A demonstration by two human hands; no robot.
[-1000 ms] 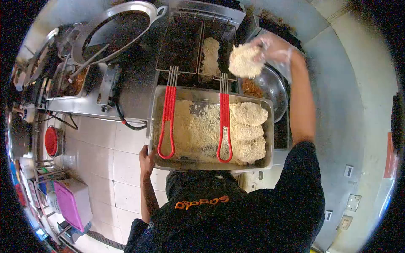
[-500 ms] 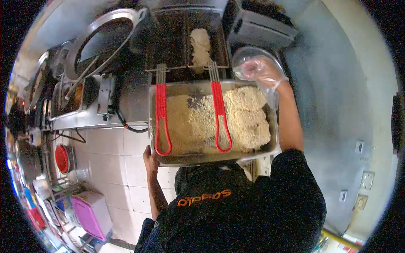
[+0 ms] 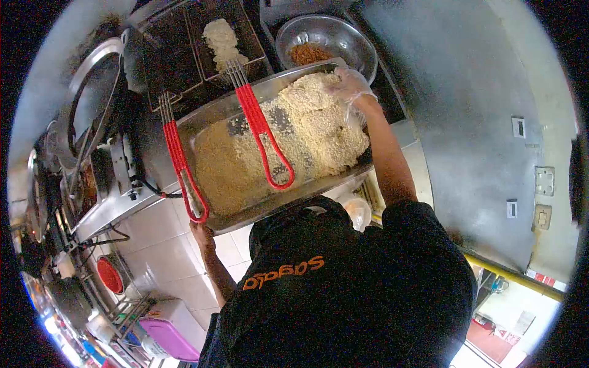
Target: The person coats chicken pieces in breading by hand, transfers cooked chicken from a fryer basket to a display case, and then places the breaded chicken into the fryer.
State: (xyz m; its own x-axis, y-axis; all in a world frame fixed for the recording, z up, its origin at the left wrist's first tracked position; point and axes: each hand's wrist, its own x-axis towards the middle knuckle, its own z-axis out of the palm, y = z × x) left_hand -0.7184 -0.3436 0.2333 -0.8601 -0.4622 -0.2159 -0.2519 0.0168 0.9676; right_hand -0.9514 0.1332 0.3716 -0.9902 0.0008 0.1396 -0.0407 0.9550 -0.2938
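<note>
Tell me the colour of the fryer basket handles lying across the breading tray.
Red fryer basket handles, clearest in the head view.

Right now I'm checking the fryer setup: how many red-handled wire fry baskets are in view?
2. One red-handled wire fry basket sits on the left, empty; the other, right of it, holds a breaded piece. Both handles lie over the steel crumb tray.

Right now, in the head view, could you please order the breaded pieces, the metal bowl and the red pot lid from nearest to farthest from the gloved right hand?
1. Breaded pieces, under the right hand.
2. Metal bowl, just beyond.
3. Red pot lid, far lower left.
</note>
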